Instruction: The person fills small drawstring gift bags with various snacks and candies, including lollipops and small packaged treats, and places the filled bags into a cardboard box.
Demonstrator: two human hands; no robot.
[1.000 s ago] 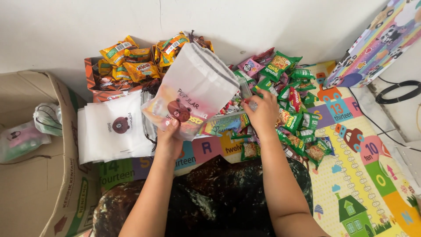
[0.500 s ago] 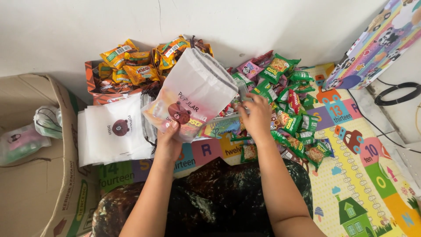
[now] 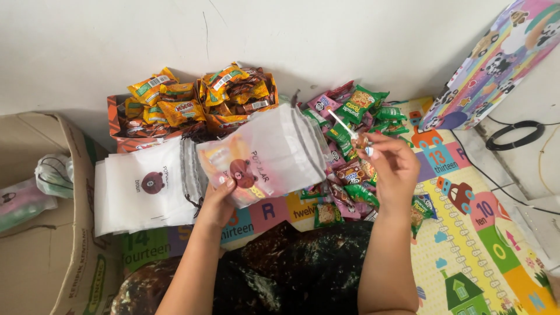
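My left hand (image 3: 217, 199) grips the bottom of a white translucent drawstring pouch (image 3: 274, 153) with a brown bear face print, holding it up with some snacks inside. My right hand (image 3: 392, 166) is raised to the right of the pouch's mouth and pinches a lollipop (image 3: 350, 133) with a white stick between its fingers. Under the right hand lies a heap of small green, pink and brown snack packets (image 3: 361, 111) on the colourful play mat (image 3: 466, 233).
A stack of flat empty pouches (image 3: 143, 186) lies at my left. Orange and yellow snack packets (image 3: 198, 96) pile against the white wall. A cardboard box (image 3: 52, 233) with plastic bags stands far left. A folded patterned mat (image 3: 496, 64) and a black cable (image 3: 516, 135) are at right.
My right hand has lifted out of the snack heap with a lollipop and moved right. The pouch has tilted flatter in my left hand.
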